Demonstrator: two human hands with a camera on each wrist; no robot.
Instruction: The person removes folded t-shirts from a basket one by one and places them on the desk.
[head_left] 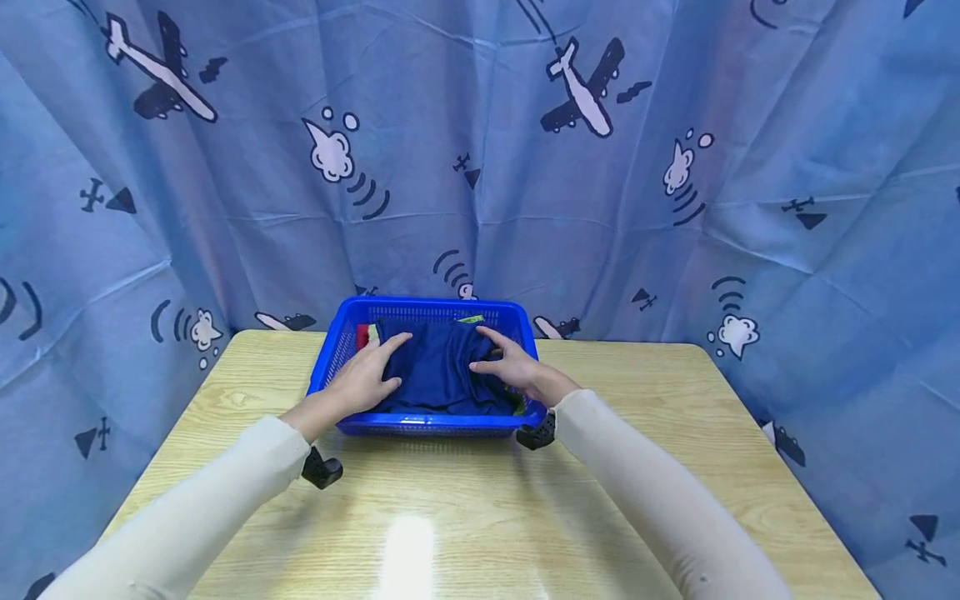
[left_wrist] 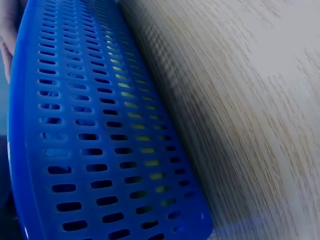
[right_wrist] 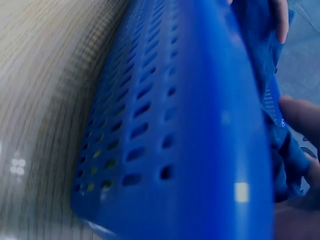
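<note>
Blue airplane-print curtain (head_left: 420,167) behind wood-grained surface (head_left: 465,492). Counted one plastic basket (head_left: 435,422), one navy cloth (head_left: 438,367) inside, left hand (head_left: 365,377), right hand (head_left: 519,367), both unclenched.

Can pass from above through the open top of the basket (head_left: 420,421), down to the dark blue cloth (head_left: 431,367) between the left grip (head_left: 365,375) and the right grip (head_left: 519,365). Stopped low at the front by the basket's slotted near wall (head_left: 435,431). Flanked along that front approach by the left sleeve (head_left: 202,504) and the right sleeve (head_left: 652,487). Can pass over the desk (head_left: 637,392) to the right of the basket, beyond the right sleeve. Blocked behind the far rim (head_left: 435,302) by the curtain (head_left: 442,192).
</note>
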